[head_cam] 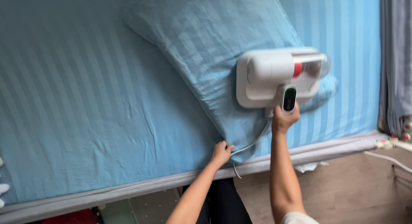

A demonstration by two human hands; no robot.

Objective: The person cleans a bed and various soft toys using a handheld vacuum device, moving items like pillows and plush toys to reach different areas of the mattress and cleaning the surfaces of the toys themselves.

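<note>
You're gripping the vacuum's (279, 76) handle w/ right hand (284, 119) closed around it, on the pillow (206, 43) near the bed's (86, 99) front edge. Left hand (221, 153) is pinching the pillow corner. Pillow's soft, probably slides; vacuum's rigid, likely hefty.

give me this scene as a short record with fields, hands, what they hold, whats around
setting: bed with blue striped sheet, seen from above
left hand: grips the near corner of the blue pillow
right hand: closed around the handle of a white handheld vacuum
vacuum position: resting on the pillow's right part
cord: white, runs from the vacuum toward the bed edge
nearby: grey curtain at right, wooden floor below
</note>
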